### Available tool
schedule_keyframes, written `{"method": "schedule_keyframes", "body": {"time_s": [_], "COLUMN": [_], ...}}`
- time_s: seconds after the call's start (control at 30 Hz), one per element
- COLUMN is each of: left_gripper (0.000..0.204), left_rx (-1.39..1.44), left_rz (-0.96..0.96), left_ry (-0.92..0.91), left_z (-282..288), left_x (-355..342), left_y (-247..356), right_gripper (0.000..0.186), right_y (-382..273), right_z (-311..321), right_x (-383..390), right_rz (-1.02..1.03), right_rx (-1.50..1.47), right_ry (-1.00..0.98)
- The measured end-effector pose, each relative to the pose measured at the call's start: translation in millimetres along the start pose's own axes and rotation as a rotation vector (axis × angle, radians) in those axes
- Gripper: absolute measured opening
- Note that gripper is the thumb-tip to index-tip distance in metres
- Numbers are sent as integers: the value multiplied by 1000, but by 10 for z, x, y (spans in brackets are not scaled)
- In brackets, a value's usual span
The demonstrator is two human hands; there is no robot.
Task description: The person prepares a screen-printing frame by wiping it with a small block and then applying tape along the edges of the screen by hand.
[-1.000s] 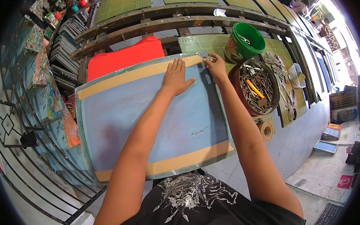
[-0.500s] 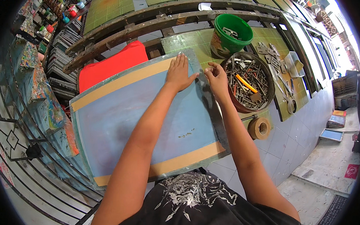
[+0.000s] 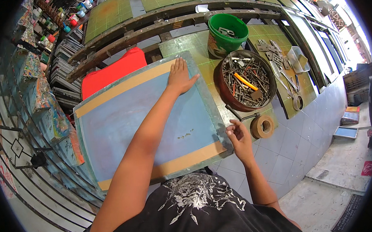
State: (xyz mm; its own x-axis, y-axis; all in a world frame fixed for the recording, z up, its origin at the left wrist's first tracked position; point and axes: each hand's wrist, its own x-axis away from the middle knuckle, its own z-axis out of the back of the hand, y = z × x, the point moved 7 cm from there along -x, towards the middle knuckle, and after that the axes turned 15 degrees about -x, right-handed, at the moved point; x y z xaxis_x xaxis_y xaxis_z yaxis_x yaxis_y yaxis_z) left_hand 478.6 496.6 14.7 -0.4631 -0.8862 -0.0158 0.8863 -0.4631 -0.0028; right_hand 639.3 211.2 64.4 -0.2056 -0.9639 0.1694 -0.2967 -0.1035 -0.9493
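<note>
A blue mesh screen (image 3: 132,126) with a grey frame (image 3: 204,86) and tan tape strips (image 3: 110,88) along its top and bottom lies before me. My left hand (image 3: 180,77) rests flat on its upper right part, fingers stretched out. My right hand (image 3: 239,136) is beside the lower right corner, just left of a roll of brown tape (image 3: 262,126), its fingers curled toward the thumb; I cannot make out what, if anything, is in them. A dark metal tool (image 3: 238,117) lies above that hand.
A green bucket (image 3: 228,35) and a round container of metal bits (image 3: 246,80) stand right, beside clamps (image 3: 270,50) and a plastic tub (image 3: 297,59). Red fabric (image 3: 113,73) sits behind the screen. Metal railing (image 3: 17,148) and paint-stained blue material (image 3: 49,130) are left; wooden rails (image 3: 149,26) run behind.
My right hand has moved from the screen's upper right edge down to beside its lower right corner. My left hand stays flat on the upper right part. The view has shifted slightly.
</note>
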Motion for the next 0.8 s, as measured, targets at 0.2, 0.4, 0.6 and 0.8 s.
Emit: {"method": "schedule_keyframes", "body": {"time_s": [0.2, 0.4, 0.6, 0.8], "left_gripper": [88, 84, 72, 58], "left_rx": [65, -81, -50, 359], "left_rz": [19, 12, -40, -81], "left_ry": [20, -32, -115, 136], "left_z": [44, 53, 156, 388], "left_x": [47, 182, 187, 716], "left_y": [-152, -174, -314, -410], "right_gripper": [38, 37, 37, 29], "right_y": [183, 260, 205, -250], "right_z": [98, 178, 82, 721], "right_x": [273, 373, 433, 297], "right_rz": [-87, -82, -65, 170], "right_rx": [-66, -76, -50, 210], "right_ry": [20, 8, -56, 96]}}
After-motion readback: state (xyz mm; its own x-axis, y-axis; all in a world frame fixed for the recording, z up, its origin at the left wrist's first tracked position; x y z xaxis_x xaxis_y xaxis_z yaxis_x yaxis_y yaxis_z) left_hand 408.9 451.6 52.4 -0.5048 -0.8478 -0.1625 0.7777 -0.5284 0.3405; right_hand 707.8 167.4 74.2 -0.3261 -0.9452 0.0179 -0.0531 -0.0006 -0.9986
